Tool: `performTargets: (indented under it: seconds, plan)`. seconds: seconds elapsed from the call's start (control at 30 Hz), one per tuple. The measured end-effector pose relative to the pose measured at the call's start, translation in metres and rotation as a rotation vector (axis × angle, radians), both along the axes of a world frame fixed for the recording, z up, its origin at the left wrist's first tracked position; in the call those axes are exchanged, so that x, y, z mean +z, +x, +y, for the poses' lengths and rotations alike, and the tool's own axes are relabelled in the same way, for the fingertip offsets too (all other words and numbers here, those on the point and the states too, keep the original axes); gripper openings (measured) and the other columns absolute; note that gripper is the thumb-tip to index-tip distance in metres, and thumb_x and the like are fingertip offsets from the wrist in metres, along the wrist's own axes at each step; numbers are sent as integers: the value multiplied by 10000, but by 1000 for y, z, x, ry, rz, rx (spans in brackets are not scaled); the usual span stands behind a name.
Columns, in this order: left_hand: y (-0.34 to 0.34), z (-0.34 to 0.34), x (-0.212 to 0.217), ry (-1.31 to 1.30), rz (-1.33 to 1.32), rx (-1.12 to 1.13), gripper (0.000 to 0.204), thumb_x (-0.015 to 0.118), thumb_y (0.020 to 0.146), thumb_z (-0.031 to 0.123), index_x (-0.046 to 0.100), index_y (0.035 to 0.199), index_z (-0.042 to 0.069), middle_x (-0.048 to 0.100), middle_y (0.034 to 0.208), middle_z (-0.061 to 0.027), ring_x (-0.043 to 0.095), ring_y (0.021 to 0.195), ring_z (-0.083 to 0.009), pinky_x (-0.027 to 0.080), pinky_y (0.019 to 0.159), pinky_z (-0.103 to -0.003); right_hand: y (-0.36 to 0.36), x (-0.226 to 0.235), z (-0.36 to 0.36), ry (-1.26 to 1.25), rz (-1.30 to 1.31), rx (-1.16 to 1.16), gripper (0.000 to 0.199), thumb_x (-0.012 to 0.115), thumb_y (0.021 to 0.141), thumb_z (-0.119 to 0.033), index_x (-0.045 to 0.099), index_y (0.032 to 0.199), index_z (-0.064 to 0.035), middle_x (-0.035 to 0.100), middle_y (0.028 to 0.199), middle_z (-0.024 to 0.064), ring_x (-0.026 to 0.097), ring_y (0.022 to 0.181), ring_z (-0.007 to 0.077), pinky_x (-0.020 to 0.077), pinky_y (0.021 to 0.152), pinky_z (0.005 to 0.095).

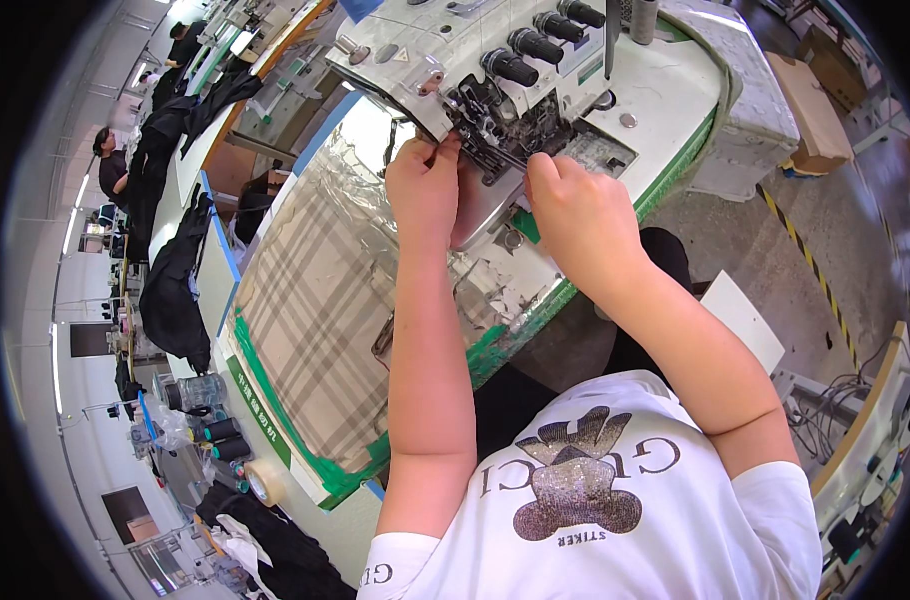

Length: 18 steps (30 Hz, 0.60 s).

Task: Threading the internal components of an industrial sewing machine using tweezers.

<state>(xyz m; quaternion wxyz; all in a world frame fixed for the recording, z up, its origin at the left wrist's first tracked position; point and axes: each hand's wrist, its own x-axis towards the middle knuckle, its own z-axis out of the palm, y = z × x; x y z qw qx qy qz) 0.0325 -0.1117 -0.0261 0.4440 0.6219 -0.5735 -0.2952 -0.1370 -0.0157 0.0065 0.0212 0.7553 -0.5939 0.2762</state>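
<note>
both hands, left hand [425, 185] and right hand [575, 205], apart, fingertips pinched (on what, unclear) at the sewing machine [495, 90] head between them

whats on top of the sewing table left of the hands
A clear plastic sheet over a plaid pattern covers the sewing table; green tape edges it. The left hand hides the spot by the needle.

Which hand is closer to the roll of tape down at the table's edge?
Left. The left hand is up at the sewing machine, on the roll of tape's side. The right hand is farther across.
</note>
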Motion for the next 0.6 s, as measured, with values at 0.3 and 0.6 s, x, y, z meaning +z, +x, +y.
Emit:
performTargets:
  seconds: [0.3, 0.6]
  plan:
    - [-5, 3, 3, -57, 38, -27, 245, 689, 915, 234, 717, 937, -9, 684, 814, -111, 622, 715, -207, 478, 707, -335, 1, 1, -1, 4, 19, -7, 188, 651, 755, -36, 524, 892, -20, 635, 795, 131, 696, 668, 282, 561, 560, 373]
    - [-5, 5, 3, -123, -24, -51, 219, 674, 910, 214, 733, 965, 10, 672, 823, -107, 621, 718, -227, 470, 696, -347, 2, 19, 0, 20, 9, -1, 160, 658, 755, -28, 559, 881, -17, 651, 808, 139, 704, 686, 293, 568, 583, 378]
